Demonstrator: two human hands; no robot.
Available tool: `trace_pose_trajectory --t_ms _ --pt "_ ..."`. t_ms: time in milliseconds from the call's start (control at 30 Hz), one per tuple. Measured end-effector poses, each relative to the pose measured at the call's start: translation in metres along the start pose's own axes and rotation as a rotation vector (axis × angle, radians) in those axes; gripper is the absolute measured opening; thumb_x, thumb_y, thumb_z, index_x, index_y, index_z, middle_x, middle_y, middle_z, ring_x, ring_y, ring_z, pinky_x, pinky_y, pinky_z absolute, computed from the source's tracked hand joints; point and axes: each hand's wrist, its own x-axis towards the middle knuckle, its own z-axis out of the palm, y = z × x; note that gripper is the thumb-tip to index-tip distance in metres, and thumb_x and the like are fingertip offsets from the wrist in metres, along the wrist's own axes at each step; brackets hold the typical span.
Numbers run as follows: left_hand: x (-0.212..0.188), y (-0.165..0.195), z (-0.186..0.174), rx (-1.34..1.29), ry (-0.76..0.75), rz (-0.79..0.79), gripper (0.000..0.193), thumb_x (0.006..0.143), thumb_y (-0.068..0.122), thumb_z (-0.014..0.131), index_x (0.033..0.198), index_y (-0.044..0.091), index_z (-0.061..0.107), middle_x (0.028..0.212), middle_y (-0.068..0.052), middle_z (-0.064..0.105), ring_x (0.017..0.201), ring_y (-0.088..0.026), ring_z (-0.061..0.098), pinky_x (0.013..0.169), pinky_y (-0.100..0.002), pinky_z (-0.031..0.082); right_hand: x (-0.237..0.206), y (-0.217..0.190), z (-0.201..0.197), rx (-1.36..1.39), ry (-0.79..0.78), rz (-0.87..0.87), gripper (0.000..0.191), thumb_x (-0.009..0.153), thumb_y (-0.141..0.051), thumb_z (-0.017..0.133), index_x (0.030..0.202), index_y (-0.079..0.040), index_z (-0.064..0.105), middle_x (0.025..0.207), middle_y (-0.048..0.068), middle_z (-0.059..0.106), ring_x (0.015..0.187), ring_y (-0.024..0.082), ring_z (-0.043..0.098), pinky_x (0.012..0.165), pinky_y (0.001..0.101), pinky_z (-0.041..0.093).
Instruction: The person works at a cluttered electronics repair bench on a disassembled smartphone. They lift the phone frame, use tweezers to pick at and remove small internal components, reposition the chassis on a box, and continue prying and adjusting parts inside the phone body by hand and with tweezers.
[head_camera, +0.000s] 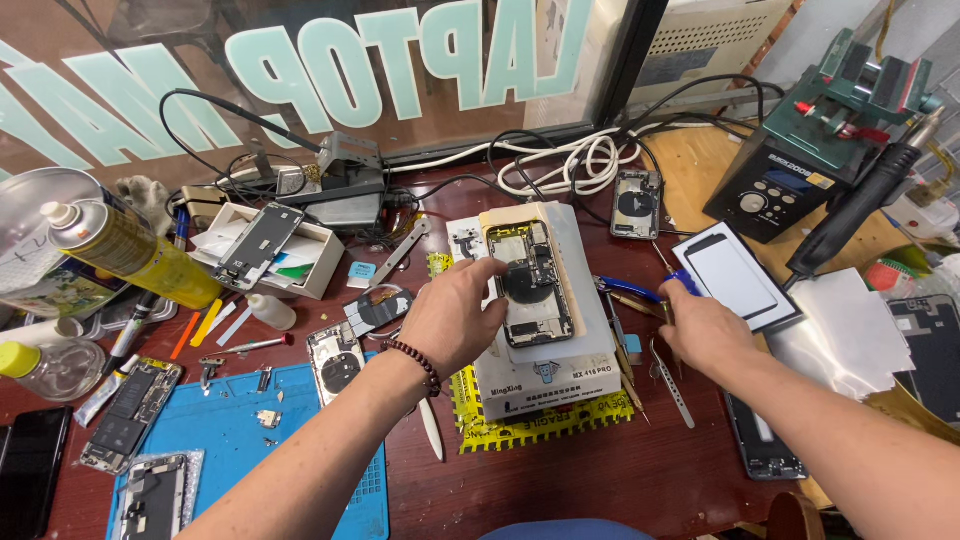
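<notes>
Opened phone (531, 283) lies face-down on the white heating block (545, 370), mid-desk near the back edge. Left hand (455, 318) steadies its left side, fingers curled, not clenched. Right hand (703, 335) pinches a blue-handled tool (683, 282) (tip hidden). Phone prob. light, stiff, fragile inside; hold by frame edges.

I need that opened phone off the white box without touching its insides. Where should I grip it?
By its two long side edges, coming from above: the opened phone lies flat, insides up, on the white box. The left hand already rests at its left edge.
</notes>
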Motion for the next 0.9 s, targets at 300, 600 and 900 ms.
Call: trace_pose_trajectory --t_ms 300,600,900 --pt "0.0 0.001 0.004 0.018 0.002 -0.011 0.038 0.084 0.017 0.069 0.121 0.007 0.066 0.103 -0.015 0.07 0.093 -0.034 0.07 0.085 -0.045 0.055 -0.007 -0.021 0.027 0.135 -0.064 -0.26 0.025 0.087 -0.031 0.073 0.108 -0.018 0.078 0.104 0.01 0.078 0.098 0.03 0.075 0.09 0.0428 0.058" --pt "-0.002 0.002 0.004 0.038 0.019 -0.008 0.038 0.085 0.018 0.07 0.121 0.008 0.067 0.101 -0.015 0.07 0.093 -0.034 0.069 0.085 -0.045 0.055 -0.018 -0.027 0.039 0.114 -0.135 -0.111 0.031 0.09 -0.031 0.073 0.114 -0.012 0.078 0.102 0.017 0.078 0.097 0.032 0.076 0.09 0.0459 0.058" --pt "0.0 0.005 0.003 0.033 0.019 0.002 0.038 0.084 0.015 0.069 0.12 0.006 0.067 0.104 -0.016 0.07 0.093 -0.034 0.07 0.085 -0.045 0.055 -0.006 -0.017 0.046 0.215 -0.056 -0.202 0.03 0.09 -0.028 0.074 0.109 -0.005 0.077 0.095 0.015 0.079 0.09 0.026 0.077 0.089 0.0398 0.059"
